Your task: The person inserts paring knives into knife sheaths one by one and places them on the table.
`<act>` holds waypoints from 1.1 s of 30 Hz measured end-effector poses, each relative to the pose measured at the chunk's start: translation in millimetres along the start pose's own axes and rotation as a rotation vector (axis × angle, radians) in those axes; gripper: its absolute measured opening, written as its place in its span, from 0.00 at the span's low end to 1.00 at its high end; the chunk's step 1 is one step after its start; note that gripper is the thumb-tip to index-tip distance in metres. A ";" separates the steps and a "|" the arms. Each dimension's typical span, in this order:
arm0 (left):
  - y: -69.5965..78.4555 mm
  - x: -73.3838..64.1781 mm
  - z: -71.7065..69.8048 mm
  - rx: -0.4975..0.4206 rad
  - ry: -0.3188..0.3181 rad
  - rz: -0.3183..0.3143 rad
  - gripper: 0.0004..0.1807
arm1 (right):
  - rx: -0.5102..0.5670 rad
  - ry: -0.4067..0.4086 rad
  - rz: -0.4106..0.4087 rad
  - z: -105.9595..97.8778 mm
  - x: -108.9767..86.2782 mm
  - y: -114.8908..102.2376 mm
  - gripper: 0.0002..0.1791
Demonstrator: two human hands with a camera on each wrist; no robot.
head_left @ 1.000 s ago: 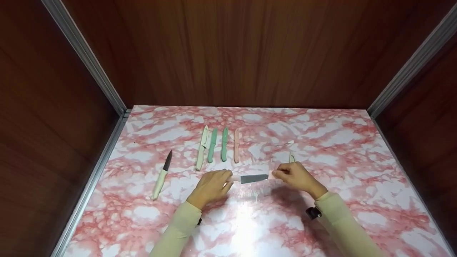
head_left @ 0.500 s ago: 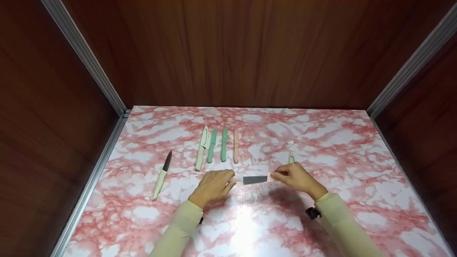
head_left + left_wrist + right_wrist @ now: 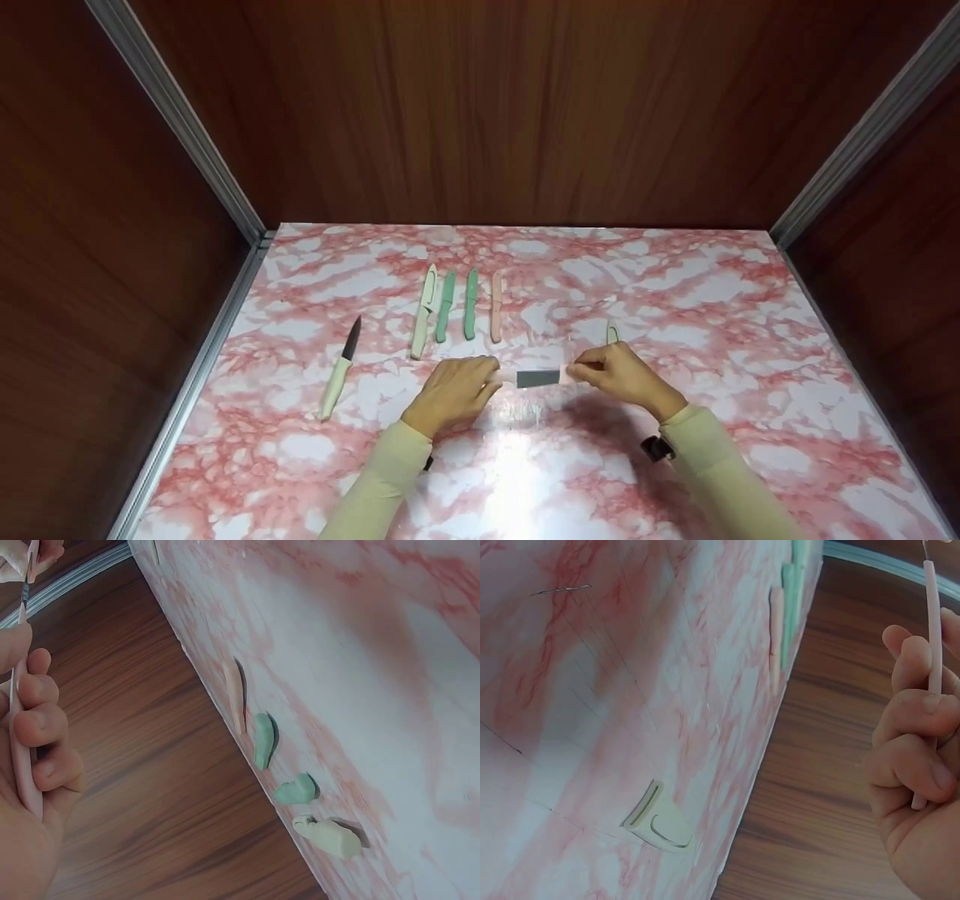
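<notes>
My left hand (image 3: 454,390) grips the pale pink handle (image 3: 22,757) of a knife, fingers curled round it. The knife's grey blade (image 3: 538,378) points right, and its tip end is hidden inside a pink blade cover (image 3: 934,622). That cover is pinched in my right hand (image 3: 626,375), with the thumb and fingers bent about it. Both hands hold the knife and cover in line above the table. Just behind the right hand lies a cream blade cover (image 3: 664,821), its slot facing the near side.
Behind the hands lie a cream knife (image 3: 424,315) in its cover, two green knives (image 3: 445,307) and a pink knife (image 3: 496,307), side by side. A cream-handled knife (image 3: 341,375) with a bare dark blade lies at left. Wooden panels (image 3: 480,112) enclose the marbled table (image 3: 712,300).
The left hand has moved a little to the right with the knife. Less of the blade shows now, as more has slid into the pink cover. The right hand has barely moved.
</notes>
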State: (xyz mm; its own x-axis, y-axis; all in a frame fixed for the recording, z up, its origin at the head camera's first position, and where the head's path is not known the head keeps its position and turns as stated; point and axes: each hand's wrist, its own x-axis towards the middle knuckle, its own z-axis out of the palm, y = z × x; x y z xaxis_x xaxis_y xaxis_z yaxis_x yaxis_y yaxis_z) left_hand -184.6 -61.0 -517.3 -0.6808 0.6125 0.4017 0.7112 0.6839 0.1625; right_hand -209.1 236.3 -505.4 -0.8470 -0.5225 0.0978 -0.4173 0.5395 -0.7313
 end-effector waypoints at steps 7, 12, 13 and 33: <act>2.6 3.2 0.8 0.009 0.006 0.007 0.12 | -0.015 -0.004 -0.028 0.5 1.9 -2.1 0.14; 3.8 4.7 1.9 0.018 0.012 0.013 0.12 | -0.022 -0.004 -0.030 0.2 2.2 -1.4 0.12; 4.3 4.8 1.9 0.017 0.012 0.011 0.12 | -0.025 -0.003 -0.029 0.2 2.1 -1.2 0.12; 9.9 10.5 7.9 0.033 -0.027 0.019 0.11 | -0.064 -0.021 -0.054 4.6 3.6 -2.4 0.14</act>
State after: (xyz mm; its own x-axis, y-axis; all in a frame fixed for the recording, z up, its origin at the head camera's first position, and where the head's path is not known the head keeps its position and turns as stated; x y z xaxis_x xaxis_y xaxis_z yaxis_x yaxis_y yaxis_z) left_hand -186.1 -44.6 -518.6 -0.6718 0.6358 0.3800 0.7184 0.6842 0.1253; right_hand -209.6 230.0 -506.4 -0.8159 -0.5653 0.1216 -0.4830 0.5505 -0.6809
